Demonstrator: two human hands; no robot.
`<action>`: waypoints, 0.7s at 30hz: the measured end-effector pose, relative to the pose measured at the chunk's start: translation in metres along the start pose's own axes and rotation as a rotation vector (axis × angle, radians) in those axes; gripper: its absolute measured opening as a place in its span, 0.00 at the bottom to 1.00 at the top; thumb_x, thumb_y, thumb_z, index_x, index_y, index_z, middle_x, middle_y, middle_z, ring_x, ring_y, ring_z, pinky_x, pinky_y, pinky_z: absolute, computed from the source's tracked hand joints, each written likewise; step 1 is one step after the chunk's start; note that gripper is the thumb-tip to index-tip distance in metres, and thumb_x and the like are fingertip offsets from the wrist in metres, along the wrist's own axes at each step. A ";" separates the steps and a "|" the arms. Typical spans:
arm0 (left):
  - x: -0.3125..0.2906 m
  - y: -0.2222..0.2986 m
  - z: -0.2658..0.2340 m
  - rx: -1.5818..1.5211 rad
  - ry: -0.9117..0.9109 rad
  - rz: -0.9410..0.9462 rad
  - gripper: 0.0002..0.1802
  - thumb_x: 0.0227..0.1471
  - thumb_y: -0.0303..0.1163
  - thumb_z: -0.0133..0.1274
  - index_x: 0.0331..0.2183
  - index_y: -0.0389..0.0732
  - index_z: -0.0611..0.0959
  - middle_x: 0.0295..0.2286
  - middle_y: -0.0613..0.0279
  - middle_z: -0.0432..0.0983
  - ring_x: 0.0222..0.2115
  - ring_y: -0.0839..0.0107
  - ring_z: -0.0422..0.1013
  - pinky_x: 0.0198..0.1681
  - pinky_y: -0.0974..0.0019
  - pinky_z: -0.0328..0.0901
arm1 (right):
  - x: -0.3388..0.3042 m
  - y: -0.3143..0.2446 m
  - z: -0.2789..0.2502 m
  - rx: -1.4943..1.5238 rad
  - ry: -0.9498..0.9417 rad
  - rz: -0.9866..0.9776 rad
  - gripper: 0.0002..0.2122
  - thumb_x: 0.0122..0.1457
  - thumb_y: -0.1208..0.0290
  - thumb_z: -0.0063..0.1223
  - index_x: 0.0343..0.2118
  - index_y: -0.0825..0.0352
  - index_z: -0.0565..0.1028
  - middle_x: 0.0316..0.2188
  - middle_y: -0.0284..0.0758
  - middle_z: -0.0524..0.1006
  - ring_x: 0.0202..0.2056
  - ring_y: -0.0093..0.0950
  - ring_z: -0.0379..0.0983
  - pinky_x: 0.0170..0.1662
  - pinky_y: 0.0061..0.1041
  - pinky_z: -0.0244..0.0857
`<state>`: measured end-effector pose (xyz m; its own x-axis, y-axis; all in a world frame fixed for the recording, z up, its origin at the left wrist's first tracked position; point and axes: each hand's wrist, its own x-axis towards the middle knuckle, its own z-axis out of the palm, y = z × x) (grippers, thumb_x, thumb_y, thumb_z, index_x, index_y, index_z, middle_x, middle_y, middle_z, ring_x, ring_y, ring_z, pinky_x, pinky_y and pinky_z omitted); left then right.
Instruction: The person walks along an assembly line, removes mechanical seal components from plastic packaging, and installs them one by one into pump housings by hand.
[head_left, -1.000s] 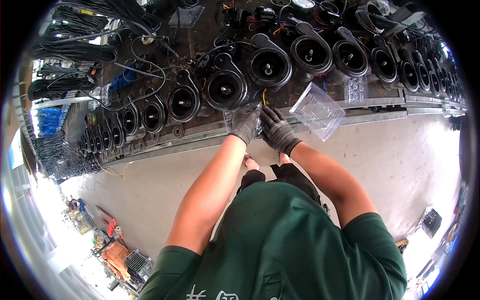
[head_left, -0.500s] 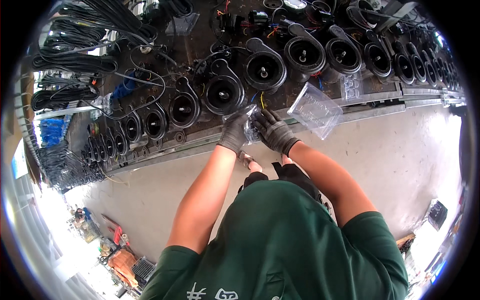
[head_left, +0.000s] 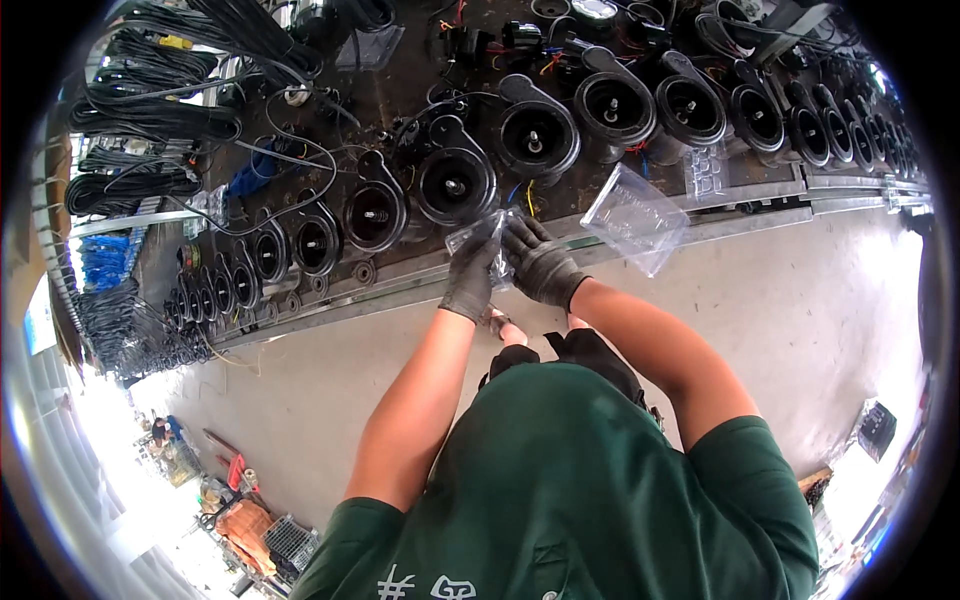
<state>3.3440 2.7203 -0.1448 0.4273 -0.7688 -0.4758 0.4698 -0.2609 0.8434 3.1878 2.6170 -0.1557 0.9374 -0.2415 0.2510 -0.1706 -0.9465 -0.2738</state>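
Both my hands wear dark grey gloves and meet at the front edge of the workbench. My left hand (head_left: 470, 275) is closed on a crinkled clear plastic piece (head_left: 502, 268), part of which shows past its fingers. From the other side my right hand (head_left: 543, 265) presses against the same piece, fingers together and pointing forward; its fingertips are partly hidden. Just beyond the hands stand round black horn-shaped housings, such as this housing (head_left: 455, 185) and another housing (head_left: 535, 140), each with a metal stud in the middle. A clear plastic tray (head_left: 637, 218) lies to the right, overhanging the edge.
Black housings line the bench edge to both sides. Coiled black cables (head_left: 150, 120) are heaped at the far left, with a blue bundle (head_left: 105, 262) below. Another clear blister tray (head_left: 705, 172) lies at the right. Motors with coloured wires (head_left: 520, 38) sit further back.
My right hand has turned slightly, its fingers drawn closer together against the plastic piece. My left hand has shifted a little; both stay at the bench edge.
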 end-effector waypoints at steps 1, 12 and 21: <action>-0.002 0.004 0.001 0.091 0.043 -0.011 0.20 0.58 0.33 0.62 0.52 0.39 0.83 0.48 0.64 0.80 0.50 0.69 0.73 0.57 0.63 0.67 | 0.001 -0.001 0.001 0.004 0.001 -0.006 0.27 0.53 0.61 0.56 0.55 0.69 0.77 0.62 0.45 0.71 0.70 0.47 0.57 0.74 0.52 0.45; -0.065 0.035 -0.025 0.144 0.178 0.022 0.14 0.62 0.33 0.53 0.45 0.34 0.82 0.39 0.63 0.79 0.40 0.70 0.72 0.47 0.65 0.68 | 0.006 -0.009 0.010 0.084 -0.090 0.086 0.33 0.58 0.52 0.59 0.64 0.62 0.69 0.69 0.44 0.63 0.72 0.47 0.51 0.74 0.53 0.39; -0.097 0.033 -0.076 -0.222 0.142 -0.024 0.18 0.68 0.39 0.51 0.53 0.40 0.78 0.49 0.57 0.79 0.47 0.62 0.75 0.53 0.53 0.70 | 0.021 -0.020 0.000 0.029 -0.096 0.025 0.29 0.61 0.53 0.54 0.61 0.64 0.72 0.67 0.44 0.65 0.71 0.45 0.53 0.75 0.53 0.37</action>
<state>3.3763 2.8306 -0.0901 0.5103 -0.6704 -0.5386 0.6326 -0.1317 0.7632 3.2109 2.6310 -0.1454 0.9580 -0.2422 0.1536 -0.1869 -0.9334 -0.3063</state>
